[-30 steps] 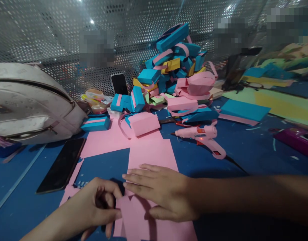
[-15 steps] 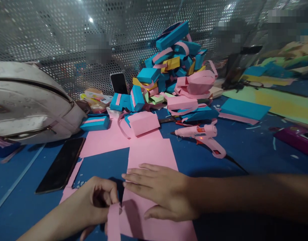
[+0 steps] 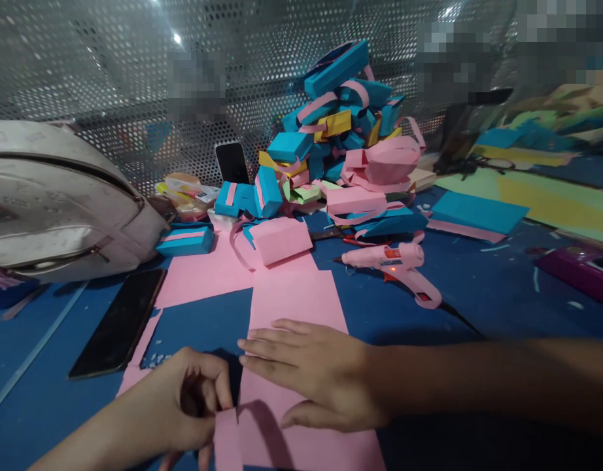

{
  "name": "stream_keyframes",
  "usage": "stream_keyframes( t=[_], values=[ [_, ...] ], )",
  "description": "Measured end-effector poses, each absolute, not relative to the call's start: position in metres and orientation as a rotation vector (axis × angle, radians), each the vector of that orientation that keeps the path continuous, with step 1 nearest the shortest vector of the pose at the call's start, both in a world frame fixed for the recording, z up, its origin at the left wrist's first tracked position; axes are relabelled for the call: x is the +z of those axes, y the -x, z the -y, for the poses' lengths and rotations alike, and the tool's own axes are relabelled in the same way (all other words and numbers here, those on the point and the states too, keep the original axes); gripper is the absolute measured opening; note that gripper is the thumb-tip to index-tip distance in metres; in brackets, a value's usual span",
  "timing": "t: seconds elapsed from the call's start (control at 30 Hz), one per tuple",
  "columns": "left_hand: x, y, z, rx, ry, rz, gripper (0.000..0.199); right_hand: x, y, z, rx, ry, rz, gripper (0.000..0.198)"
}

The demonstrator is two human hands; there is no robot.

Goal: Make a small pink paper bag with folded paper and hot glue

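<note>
Pink was the strip (image 3: pixel 227 441) our left hand's (image 3: pixel 178 409) fingers pinched. Our right hand (image 3: pixel 318 379) lay flat, fingers slightly spread, on the pink sheet (image 3: pixel 297 297) on the worktop (image 3: pixel 201 327). We guessed both were light, bendy paper that tore easily, best held by the edges.

Your right hand (image 3: pixel 321 376) covers part of the pink sheet (image 3: pixel 294 297); the near edge crops the pink strip (image 3: pixel 227 441), the left edge the white backpack (image 3: pixel 51 209).
</note>
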State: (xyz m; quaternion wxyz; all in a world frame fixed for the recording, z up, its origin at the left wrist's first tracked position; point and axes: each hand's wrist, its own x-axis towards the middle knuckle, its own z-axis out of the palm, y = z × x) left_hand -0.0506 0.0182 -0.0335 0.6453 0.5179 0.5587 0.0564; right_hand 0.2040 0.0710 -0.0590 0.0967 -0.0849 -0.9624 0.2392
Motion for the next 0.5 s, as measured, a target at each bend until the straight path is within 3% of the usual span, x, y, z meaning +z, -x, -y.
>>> stream_keyframes(
  t=[0.4,0.5],
  values=[
    [-0.023,0.047,-0.02,0.162,-1.399,-1.339,0.021,-0.062,-0.205,-0.071,0.628,0.235,2.833,0.064],
    [-0.019,0.047,-0.022,0.223,-1.636,-1.31,0.015,-0.061,-0.204,-0.072,0.528,0.172,2.794,0.05]
  ],
)
